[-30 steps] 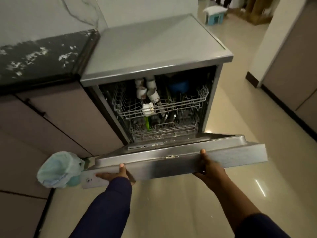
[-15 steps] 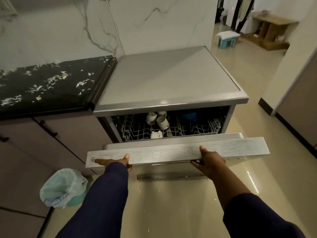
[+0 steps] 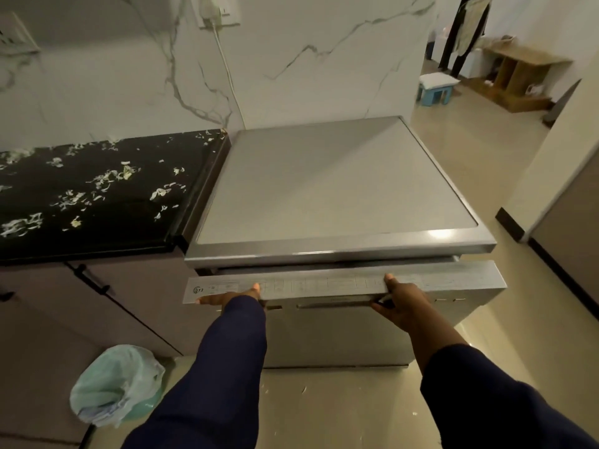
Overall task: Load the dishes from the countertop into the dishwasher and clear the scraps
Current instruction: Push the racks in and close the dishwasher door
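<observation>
The silver dishwasher (image 3: 337,189) stands right of the black countertop (image 3: 39,244). Its door (image 3: 324,285) is swung up almost shut, with only a narrow gap under the top panel, so the racks and dishes inside are hidden. My left hand (image 3: 227,298) holds the door's upper edge near its left end, thumb on top and fingers along the front. My right hand (image 3: 400,301) holds the same edge further right, thumb on top and fingers at the handle bar. Pale vegetable scraps (image 3: 97,184) lie scattered over the countertop.
A small bin lined with a pale green bag (image 3: 113,384) stands on the floor at the lower left, against the cabinet doors (image 3: 97,319). A power cord (image 3: 227,69) runs down the marble wall. Tiled floor opens to the right, where a blue stool (image 3: 436,87) stands far off.
Both hands have lifted the door from nearly flat to almost shut. The racks with cups, visible earlier, are now hidden. My view has risen, so the countertop scraps show.
</observation>
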Action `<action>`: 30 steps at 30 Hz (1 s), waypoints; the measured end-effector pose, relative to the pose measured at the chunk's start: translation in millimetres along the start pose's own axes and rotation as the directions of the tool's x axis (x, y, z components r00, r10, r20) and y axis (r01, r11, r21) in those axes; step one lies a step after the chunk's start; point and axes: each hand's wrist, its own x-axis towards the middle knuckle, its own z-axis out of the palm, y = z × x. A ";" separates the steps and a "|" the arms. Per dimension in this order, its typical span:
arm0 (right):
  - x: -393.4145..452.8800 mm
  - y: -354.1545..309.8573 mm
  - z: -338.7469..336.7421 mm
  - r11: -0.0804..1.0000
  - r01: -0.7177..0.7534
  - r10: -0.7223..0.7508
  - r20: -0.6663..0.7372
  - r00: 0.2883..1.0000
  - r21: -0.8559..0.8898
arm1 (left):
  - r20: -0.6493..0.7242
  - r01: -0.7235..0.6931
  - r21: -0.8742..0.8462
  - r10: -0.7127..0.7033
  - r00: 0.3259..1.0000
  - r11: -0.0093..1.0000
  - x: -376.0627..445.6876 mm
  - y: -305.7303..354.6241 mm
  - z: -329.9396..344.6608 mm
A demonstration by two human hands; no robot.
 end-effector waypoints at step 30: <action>-30.5 -66.2 32.5 0.985 -0.071 0.042 0.184 0.982 0.154 | 0.041 0.011 -0.029 -0.010 0.999 1.000 43.5 45.1 48.5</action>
